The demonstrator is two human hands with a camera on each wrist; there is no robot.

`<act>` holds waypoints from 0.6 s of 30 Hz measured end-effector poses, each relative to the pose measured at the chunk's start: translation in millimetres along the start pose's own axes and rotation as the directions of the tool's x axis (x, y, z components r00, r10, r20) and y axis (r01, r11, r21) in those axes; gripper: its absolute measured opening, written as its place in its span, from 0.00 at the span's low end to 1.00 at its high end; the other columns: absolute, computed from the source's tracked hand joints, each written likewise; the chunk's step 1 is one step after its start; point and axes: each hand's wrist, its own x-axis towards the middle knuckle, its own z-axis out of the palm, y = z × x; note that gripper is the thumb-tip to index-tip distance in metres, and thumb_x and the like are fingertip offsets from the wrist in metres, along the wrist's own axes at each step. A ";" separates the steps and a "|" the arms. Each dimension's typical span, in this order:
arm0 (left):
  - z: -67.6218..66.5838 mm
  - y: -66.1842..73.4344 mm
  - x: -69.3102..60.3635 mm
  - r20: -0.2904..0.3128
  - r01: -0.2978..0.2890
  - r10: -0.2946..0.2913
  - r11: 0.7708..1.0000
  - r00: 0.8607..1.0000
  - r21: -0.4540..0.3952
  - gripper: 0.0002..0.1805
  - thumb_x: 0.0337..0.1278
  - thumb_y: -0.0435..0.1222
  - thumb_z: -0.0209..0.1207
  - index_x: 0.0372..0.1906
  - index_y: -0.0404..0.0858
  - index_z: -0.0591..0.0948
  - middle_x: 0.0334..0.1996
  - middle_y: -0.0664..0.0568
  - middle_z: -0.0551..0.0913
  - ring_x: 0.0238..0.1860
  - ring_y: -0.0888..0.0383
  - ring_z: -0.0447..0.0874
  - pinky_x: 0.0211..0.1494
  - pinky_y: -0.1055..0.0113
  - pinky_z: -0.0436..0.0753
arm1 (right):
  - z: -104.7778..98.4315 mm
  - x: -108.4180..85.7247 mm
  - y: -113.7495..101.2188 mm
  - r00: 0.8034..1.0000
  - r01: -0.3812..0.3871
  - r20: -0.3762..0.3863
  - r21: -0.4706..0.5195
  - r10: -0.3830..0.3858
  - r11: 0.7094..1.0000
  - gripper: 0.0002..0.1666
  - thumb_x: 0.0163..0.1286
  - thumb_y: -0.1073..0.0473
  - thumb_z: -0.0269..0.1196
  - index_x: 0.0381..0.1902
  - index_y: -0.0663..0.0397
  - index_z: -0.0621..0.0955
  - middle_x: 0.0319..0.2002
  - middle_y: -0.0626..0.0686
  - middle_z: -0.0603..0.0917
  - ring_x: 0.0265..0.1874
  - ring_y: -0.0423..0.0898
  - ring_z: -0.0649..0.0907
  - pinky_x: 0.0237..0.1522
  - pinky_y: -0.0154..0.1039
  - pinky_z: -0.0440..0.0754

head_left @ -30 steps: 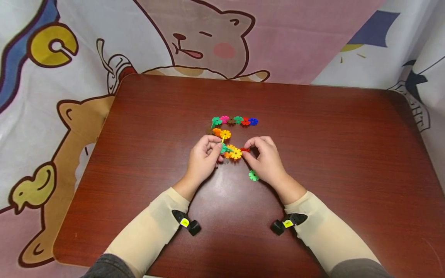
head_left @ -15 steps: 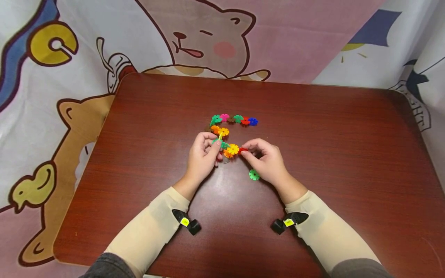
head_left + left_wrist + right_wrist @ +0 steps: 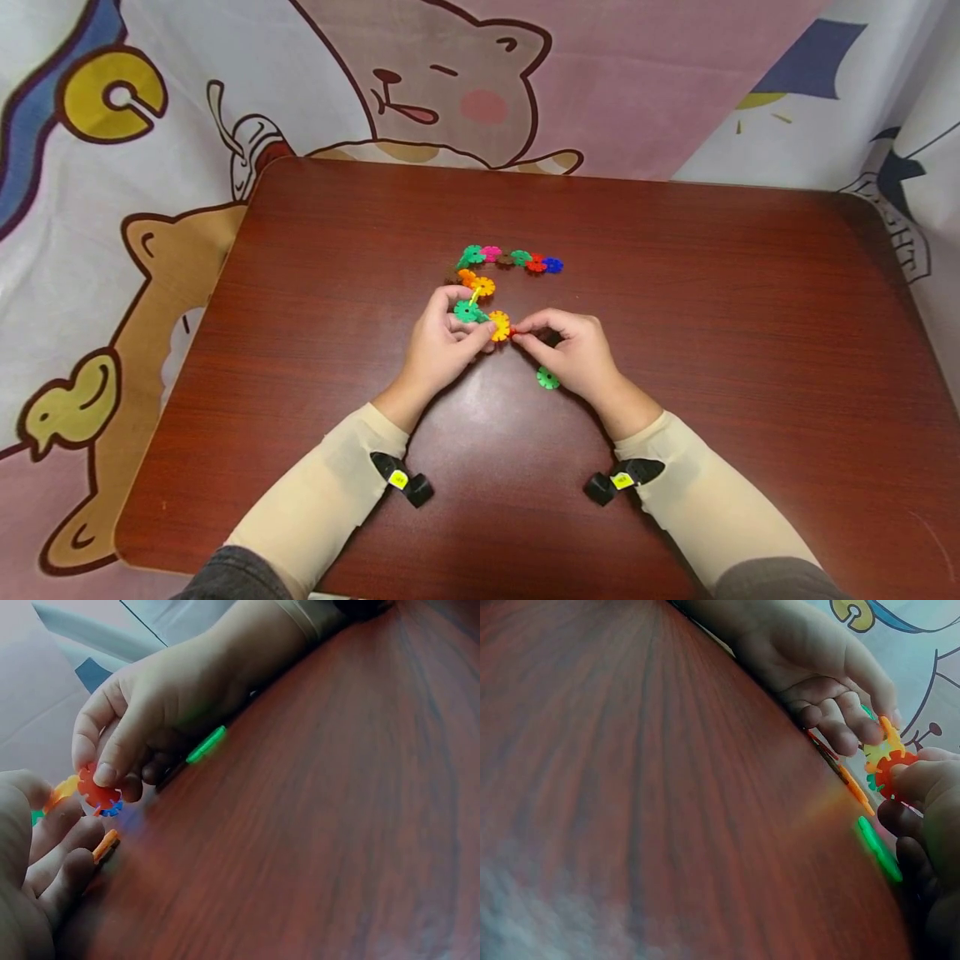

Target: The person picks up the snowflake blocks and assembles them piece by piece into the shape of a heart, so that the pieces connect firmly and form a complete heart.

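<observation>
Flower-shaped notched plastic discs are joined in a colourful chain. In the head view my left hand (image 3: 442, 342) pinches a yellow-orange disc (image 3: 499, 326) at the chain's near end, beside a teal disc (image 3: 466, 311). My right hand (image 3: 577, 346) pinches a red disc (image 3: 99, 791) between thumb and index finger. The red disc stands on edge against the yellow-orange one; in the right wrist view the red disc (image 3: 891, 774) overlaps it. Whether their notches are joined cannot be seen. Under my right hand a loose green disc (image 3: 547, 377) lies on the table.
Farther back, the chain's row runs right from a teal disc (image 3: 473, 255) to a blue disc (image 3: 553, 265). An orange disc (image 3: 853, 789) lies low under the hands. The brown table (image 3: 712, 333) meets a cartoon-printed cloth (image 3: 615, 83) behind.
My left thumb has shifted right, from the teal disc onto the yellow-orange disc. My right hand has moved slightly left and nearer with the red disc. The back row has shifted a little right.
</observation>
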 end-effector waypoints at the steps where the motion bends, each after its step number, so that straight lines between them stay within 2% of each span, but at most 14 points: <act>1: -0.1 -0.1 0.4 0.006 0.004 -0.004 1.000 1.000 -0.002 0.29 0.63 0.28 0.71 0.63 0.32 0.70 0.30 0.40 0.90 0.28 0.46 0.92 0.28 0.66 0.86 | -0.2 0.1 -0.3 1.000 0.003 0.003 -0.005 -0.003 1.000 0.09 0.61 0.70 0.79 0.37 0.53 0.92 0.33 0.47 0.92 0.28 0.40 0.87 0.33 0.32 0.83; 5: -0.9 -1.0 1.5 0.028 0.001 0.000 0.999 1.000 -0.041 0.28 0.63 0.25 0.69 0.63 0.31 0.69 0.30 0.38 0.90 0.26 0.46 0.92 0.26 0.68 0.84 | -0.6 1.3 -1.0 1.000 0.023 -0.011 -0.005 -0.024 1.000 0.10 0.61 0.70 0.78 0.37 0.52 0.92 0.35 0.46 0.91 0.31 0.41 0.87 0.35 0.32 0.83; 9: -1.0 -1.5 2.3 0.032 -0.028 0.029 0.998 0.999 -0.057 0.27 0.64 0.23 0.66 0.64 0.30 0.69 0.30 0.39 0.88 0.25 0.47 0.90 0.27 0.68 0.84 | -0.7 2.5 0.2 0.999 0.041 -0.025 0.005 -0.041 0.999 0.10 0.61 0.71 0.78 0.36 0.52 0.91 0.35 0.46 0.91 0.32 0.42 0.88 0.37 0.32 0.84; 13: -1.0 -0.7 2.4 0.030 -0.053 0.055 0.997 0.998 -0.059 0.27 0.65 0.22 0.63 0.66 0.30 0.69 0.29 0.41 0.85 0.25 0.45 0.87 0.29 0.69 0.84 | -0.7 1.9 1.3 0.999 0.036 -0.028 0.015 -0.036 0.999 0.09 0.61 0.70 0.78 0.37 0.53 0.91 0.34 0.47 0.90 0.29 0.41 0.87 0.35 0.31 0.84; 18: -1.2 -0.7 2.3 0.033 -0.046 0.048 0.997 0.998 -0.056 0.26 0.66 0.23 0.64 0.66 0.31 0.70 0.30 0.40 0.86 0.26 0.44 0.88 0.29 0.69 0.84 | -0.6 0.8 1.0 0.999 0.034 -0.025 0.036 -0.033 0.999 0.10 0.60 0.71 0.78 0.38 0.55 0.90 0.33 0.49 0.90 0.27 0.42 0.89 0.33 0.30 0.83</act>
